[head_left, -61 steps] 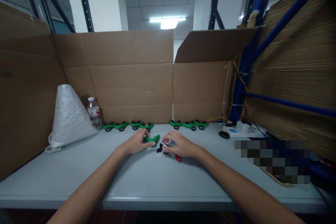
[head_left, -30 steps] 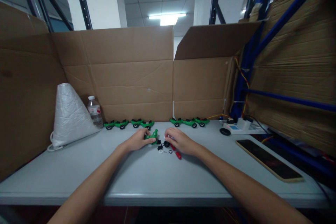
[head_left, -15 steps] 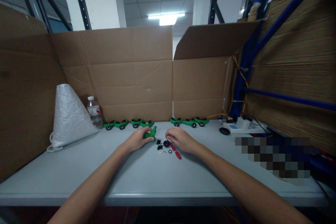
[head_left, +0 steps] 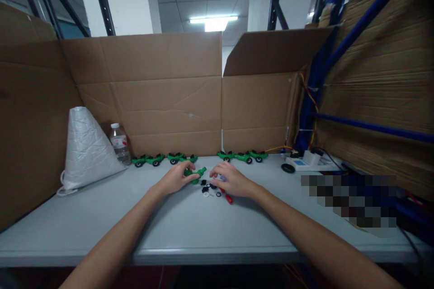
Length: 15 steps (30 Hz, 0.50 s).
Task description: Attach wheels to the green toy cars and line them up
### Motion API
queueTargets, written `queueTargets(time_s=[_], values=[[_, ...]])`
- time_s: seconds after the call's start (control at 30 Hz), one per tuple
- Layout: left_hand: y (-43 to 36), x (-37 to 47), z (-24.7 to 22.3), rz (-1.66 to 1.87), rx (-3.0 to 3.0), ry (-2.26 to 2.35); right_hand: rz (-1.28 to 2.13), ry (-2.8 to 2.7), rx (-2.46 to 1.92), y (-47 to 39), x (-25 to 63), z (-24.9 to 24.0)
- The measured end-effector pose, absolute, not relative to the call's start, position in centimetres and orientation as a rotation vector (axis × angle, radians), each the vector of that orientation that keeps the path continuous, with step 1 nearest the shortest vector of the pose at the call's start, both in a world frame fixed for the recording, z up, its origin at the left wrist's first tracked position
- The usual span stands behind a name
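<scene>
My left hand [head_left: 174, 178] is closed around a green toy car body [head_left: 196, 174], which has no wheels that I can see. Its narrow end points right, towards my other hand. Just right of it, my right hand [head_left: 233, 179] hovers over loose parts, thumb and fingers bent but apart. A small bluish patch shows between them; what it is I cannot tell. Below lie black plastic pieces [head_left: 205, 188], a white ring [head_left: 206, 194] and a black ring [head_left: 218, 194]. A red screwdriver [head_left: 228, 199] lies partly under my right hand, and my thumb covers much of a black round part.
Green toy cars stand along the back in a left group [head_left: 148, 160] and a right group [head_left: 243, 157]. A silvery bag [head_left: 90, 153] and water bottle [head_left: 120, 143] are at left. A power strip [head_left: 315, 162] and black disc [head_left: 288, 168] lie right. Cardboard walls [head_left: 169, 99] surround the table.
The green car body has turned so its end points more to the right. My right hand has shifted slightly left and down, and its thumb and fingers have spread over the parts.
</scene>
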<state>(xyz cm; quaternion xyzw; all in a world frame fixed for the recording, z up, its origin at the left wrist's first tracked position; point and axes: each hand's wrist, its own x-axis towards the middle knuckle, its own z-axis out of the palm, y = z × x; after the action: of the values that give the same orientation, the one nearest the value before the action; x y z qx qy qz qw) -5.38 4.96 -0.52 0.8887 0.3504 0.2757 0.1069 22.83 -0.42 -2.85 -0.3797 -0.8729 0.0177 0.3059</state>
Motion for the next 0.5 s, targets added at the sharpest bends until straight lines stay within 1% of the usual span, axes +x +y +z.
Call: queueTargets(time_s=[0.3,0.5], values=[[4.2,-5.2,-0.1,0.792,2.587,1.060,0.078,-2.427,-1.026,-0.4,23.0,-3.2],[4.1,-5.1,0.1,0.769,2.586,1.053,0.074,-2.321,-1.035,0.3,23.5,-3.0]])
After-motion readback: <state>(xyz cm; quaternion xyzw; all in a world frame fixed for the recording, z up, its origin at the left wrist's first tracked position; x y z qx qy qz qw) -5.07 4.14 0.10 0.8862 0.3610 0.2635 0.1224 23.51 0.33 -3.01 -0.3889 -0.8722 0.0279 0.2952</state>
